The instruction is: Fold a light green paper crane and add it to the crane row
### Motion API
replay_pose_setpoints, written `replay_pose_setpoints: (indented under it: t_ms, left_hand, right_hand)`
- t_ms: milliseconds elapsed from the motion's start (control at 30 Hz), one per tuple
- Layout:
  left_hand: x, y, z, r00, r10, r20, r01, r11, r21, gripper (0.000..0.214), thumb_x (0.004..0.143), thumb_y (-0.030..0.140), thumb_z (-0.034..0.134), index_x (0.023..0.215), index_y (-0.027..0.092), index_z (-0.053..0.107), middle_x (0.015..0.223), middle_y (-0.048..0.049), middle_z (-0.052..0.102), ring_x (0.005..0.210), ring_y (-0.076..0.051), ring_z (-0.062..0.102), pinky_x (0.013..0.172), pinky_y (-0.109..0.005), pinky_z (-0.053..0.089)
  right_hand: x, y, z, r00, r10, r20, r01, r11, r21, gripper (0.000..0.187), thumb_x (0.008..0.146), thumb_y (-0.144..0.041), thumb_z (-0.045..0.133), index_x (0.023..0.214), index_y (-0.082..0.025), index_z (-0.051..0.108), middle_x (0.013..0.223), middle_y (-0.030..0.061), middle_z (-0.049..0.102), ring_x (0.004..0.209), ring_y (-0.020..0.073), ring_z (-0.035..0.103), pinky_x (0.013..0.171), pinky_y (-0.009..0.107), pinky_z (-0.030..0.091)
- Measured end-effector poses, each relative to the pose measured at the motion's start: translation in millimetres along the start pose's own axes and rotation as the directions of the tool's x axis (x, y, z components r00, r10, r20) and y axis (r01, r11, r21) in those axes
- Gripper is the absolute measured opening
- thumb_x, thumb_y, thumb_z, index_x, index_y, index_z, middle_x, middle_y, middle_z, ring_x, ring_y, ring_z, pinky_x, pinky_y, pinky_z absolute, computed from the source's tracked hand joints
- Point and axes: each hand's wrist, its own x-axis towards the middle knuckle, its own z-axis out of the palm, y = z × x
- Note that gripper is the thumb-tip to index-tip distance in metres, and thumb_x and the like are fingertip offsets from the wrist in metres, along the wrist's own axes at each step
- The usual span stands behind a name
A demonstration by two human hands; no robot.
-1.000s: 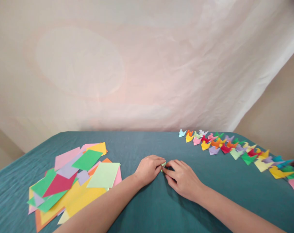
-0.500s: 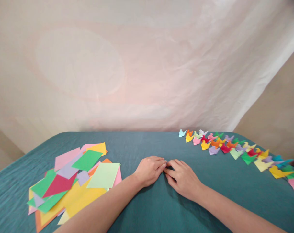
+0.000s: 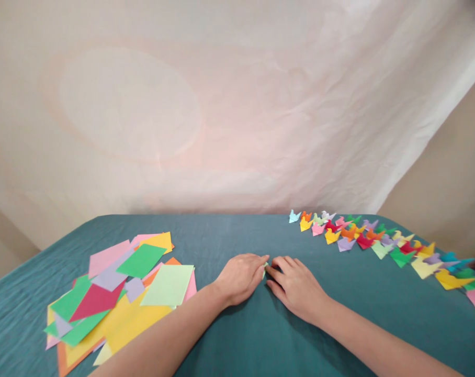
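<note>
Where left hand (image 3: 240,276) & right hand (image 3: 297,286) meet tip-to-tip, lower ctr of frame, both pinch pale-green folded paper (image 3: 264,269) betw. them, on tabletop (image 3: 229,235).

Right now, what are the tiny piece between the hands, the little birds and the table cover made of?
Tiny piece: likely pale green paper, mostly hidden. Little birds: matte coloured paper, sharply creased. Table cover: teal cloth, it seems; matte, softly wrinkled.

That little pale green paper (image 3: 264,269) is mostly buried between the left hand (image 3: 240,275) and right hand (image 3: 298,287), and the row of folded figures (image 3: 379,241) runs off the right edge.
</note>
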Motion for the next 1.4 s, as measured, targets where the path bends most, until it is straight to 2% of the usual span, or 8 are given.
replay_pose_setpoints:
  t_ms: [267,433,633,967,1167,1400]
  left_hand:
    - [-1,-3,1.0,0.999,0.044,0.014,-0.044,0.999,-0.002,0.037,0.094,0.025,0.029,0.122,0.016,0.052,0.124,-0.0052,0.056,0.115,-0.016,0.050,0.103,-0.031,0.034]
    - [-1,-4,2.0,0.998,0.061,0.016,-0.062,0.998,0.019,0.038,0.095,0.026,0.028,0.122,0.016,0.052,0.124,-0.0053,0.056,0.116,-0.017,0.049,0.103,-0.032,0.034]
    - [-1,-3,1.7,0.998,0.067,0.004,-0.067,0.998,0.022,0.037,0.095,0.027,0.028,0.121,0.017,0.052,0.123,-0.0049,0.057,0.115,-0.017,0.049,0.101,-0.032,0.035]
    - [0,-3,1.9,0.998,0.064,-0.004,-0.064,0.998,0.020,0.037,0.096,0.029,0.028,0.120,0.018,0.054,0.122,-0.0051,0.058,0.114,-0.017,0.050,0.099,-0.033,0.037]
    - [0,-3,0.7,0.995,0.096,0.013,-0.096,0.994,0.051,0.035,0.095,0.027,0.030,0.118,0.018,0.055,0.123,-0.0044,0.057,0.114,-0.018,0.050,0.100,-0.033,0.036]
    - [1,-4,3.0,0.996,0.088,-0.002,-0.088,0.995,0.053,0.034,0.095,0.026,0.031,0.119,0.019,0.054,0.121,-0.0042,0.058,0.113,-0.018,0.050,0.098,-0.034,0.037]
  right_hand:
    - [1,2,-2,1.000,0.010,0.019,-0.010,0.999,0.031,0.025,0.087,-0.031,0.050,0.108,-0.021,0.059,0.097,0.0065,0.055,0.092,0.0217,0.049,0.079,0.036,0.038]
    - [2,6,-2,0.999,0.012,0.030,-0.014,0.998,0.064,0.023,0.087,-0.034,0.050,0.104,-0.022,0.060,0.098,0.0059,0.055,0.091,0.0216,0.049,0.078,0.036,0.038]
    - [2,13,-1,0.999,-0.043,0.029,0.040,0.994,0.100,0.022,0.087,-0.034,0.051,0.102,-0.021,0.061,0.098,0.0053,0.055,0.091,0.0211,0.049,0.081,0.036,0.040]
    - [1,12,3,0.998,-0.064,-0.007,0.064,0.998,0.002,0.021,0.087,-0.031,0.052,0.097,-0.016,0.061,0.092,0.0074,0.055,0.088,0.0222,0.051,0.078,0.037,0.043]
    - [1,17,13,0.995,-0.043,-0.091,0.046,0.998,0.030,0.016,0.086,-0.019,0.050,0.096,-0.016,0.062,0.089,0.0071,0.055,0.085,0.0202,0.052,0.078,0.035,0.045]
    - [1,20,15,0.993,-0.019,-0.115,0.027,0.997,0.068,0.027,0.084,-0.011,0.045,0.106,-0.017,0.060,0.095,0.0073,0.056,0.086,0.0195,0.052,0.077,0.034,0.045]
